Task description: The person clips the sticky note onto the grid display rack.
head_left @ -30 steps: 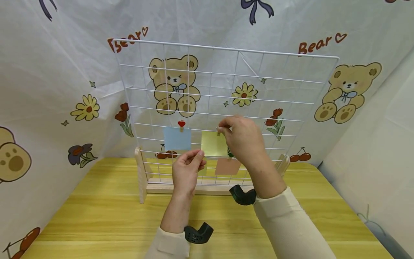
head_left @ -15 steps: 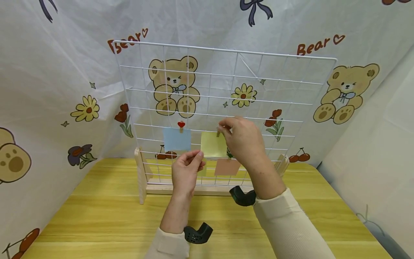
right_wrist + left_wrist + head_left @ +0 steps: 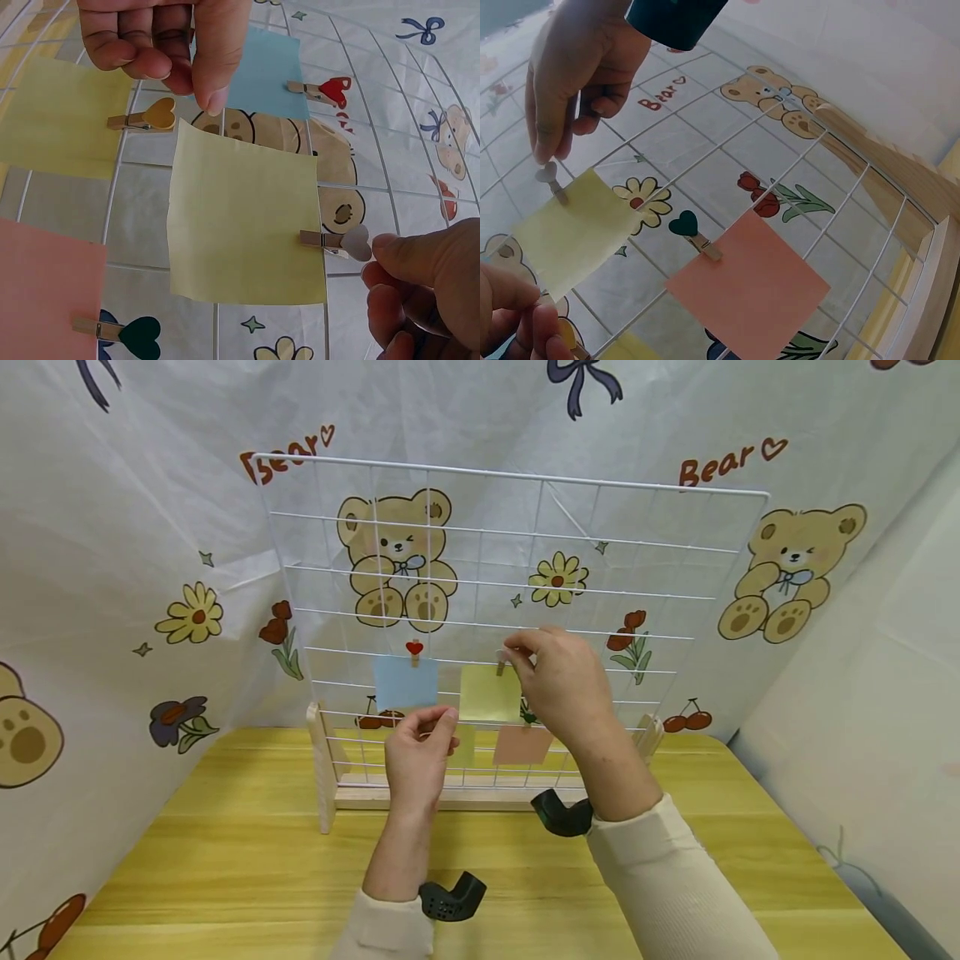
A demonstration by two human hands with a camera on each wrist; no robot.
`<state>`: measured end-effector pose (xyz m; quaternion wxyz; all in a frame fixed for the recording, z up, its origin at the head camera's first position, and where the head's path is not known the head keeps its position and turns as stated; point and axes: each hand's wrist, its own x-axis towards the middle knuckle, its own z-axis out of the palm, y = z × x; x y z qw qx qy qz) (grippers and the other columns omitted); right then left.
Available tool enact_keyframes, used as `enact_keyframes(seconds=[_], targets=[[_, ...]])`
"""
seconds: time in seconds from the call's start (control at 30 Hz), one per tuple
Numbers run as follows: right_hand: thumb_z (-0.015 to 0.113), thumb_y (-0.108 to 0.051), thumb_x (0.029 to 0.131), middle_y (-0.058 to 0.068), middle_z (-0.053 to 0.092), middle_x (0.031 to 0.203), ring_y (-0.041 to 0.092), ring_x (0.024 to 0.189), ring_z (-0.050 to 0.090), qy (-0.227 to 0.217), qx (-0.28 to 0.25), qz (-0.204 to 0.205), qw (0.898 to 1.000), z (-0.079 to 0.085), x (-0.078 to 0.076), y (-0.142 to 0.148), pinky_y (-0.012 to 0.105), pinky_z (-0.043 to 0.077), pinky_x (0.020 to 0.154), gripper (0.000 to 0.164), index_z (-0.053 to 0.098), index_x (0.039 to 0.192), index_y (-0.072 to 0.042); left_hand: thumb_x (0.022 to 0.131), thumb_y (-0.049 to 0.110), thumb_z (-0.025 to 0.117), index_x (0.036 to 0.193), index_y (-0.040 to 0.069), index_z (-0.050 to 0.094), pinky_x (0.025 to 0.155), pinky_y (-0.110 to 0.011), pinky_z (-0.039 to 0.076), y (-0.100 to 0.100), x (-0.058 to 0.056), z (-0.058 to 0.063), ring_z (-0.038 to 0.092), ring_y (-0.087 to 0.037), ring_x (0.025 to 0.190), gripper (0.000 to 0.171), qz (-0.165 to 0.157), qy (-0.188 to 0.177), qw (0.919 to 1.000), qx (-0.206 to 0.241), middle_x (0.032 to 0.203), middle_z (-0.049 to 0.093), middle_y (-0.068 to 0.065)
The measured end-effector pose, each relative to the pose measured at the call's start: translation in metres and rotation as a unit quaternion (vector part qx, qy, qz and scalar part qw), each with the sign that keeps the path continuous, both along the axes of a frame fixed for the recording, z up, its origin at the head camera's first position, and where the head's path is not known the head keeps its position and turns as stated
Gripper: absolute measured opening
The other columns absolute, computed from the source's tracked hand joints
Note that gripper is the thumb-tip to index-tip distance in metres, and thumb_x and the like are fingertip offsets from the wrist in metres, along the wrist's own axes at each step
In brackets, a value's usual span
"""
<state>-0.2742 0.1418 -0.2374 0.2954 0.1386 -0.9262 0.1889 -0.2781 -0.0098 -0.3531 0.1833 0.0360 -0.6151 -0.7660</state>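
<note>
A light yellow note (image 3: 247,217) hangs on the white wire grid (image 3: 600,577), held by a wooden clothespin (image 3: 324,241) with a pale heart. The fingertips of my right hand (image 3: 566,681) are right at the heart's edge; thumb and index finger lie apart beside it in the right wrist view. My left hand (image 3: 420,756) is just left of the note's lower left corner, fingers loosely curled around nothing. That corner stands free, with a small gap to the left thumb (image 3: 214,97).
A blue note (image 3: 405,683) hangs by a red-heart clothespin at left. Lower down are a pink note (image 3: 750,285) with a green-heart clothespin and another yellow note (image 3: 60,120) with an orange-heart one. Wooden feet (image 3: 321,768) support the grid on the table (image 3: 262,877).
My left hand has moved left, off the yellow note's lower corner. My right hand has shifted slightly right relative to the clothespin, which stays on the note.
</note>
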Motion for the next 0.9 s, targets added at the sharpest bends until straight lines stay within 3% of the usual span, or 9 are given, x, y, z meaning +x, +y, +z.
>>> enact_keyframes(seconds=[0.53, 0.9], targets=[[0.071, -0.023, 0.098, 0.005, 0.073, 0.092, 0.023, 0.079, 0.063, 0.032, -0.042, 0.028, 0.998, -0.019, 0.009, 0.007, 0.037, 0.053, 0.069, 0.015, 0.078, 0.105, -0.012, 0.094, 0.016, 0.073, 0.1, 0.001, 0.071, 0.063, -0.026, 0.055, -0.003, 0.005, 0.005, 0.058, -0.011, 0.059, 0.016, 0.023, 0.014, 0.9996, 0.005, 0.08, 0.061, 0.002], [0.072, -0.017, 0.096, 0.005, 0.074, 0.087, 0.017, 0.067, 0.059, 0.077, -0.08, 0.051, 0.993, -0.051, 0.03, 0.023, 0.03, 0.047, 0.06, 0.011, 0.078, 0.101, -0.009, 0.094, 0.018, 0.072, 0.098, 0.002, 0.07, 0.061, -0.023, 0.051, -0.004, 0.008, 0.007, 0.057, -0.011, 0.059, 0.017, 0.026, 0.015, 0.9995, -0.003, 0.079, 0.059, 0.003]])
